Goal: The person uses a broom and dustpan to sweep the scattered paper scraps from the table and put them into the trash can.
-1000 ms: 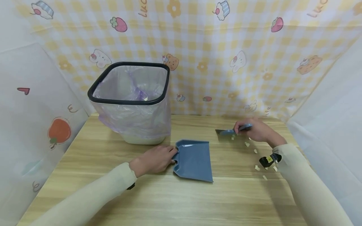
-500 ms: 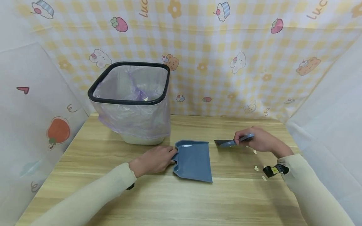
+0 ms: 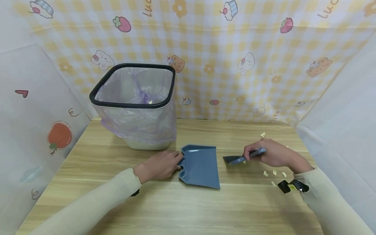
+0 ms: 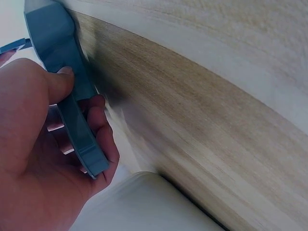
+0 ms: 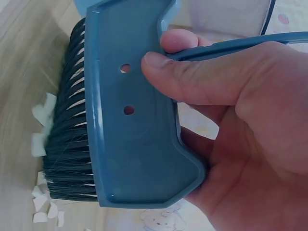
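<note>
My left hand grips the handle of a blue dustpan, which lies on the table with its wide lip toward the right. In the left wrist view the thumb presses on top of the dustpan handle and the fingers curl underneath. My right hand holds a blue hand brush by its handle, a short way right of the dustpan's lip. Its dark bristles meet the table beside several pale paper scraps. More paper scraps lie scattered around the right wrist.
A bin with a black rim and a translucent purple liner stands at the back left, just behind the left hand. Patterned cloth hangs behind the wooden table, with white sheets at both sides.
My right hand has moved the brush toward the front of the table, and scraps behind it have come into view. The left hand and dustpan have stayed in place.
</note>
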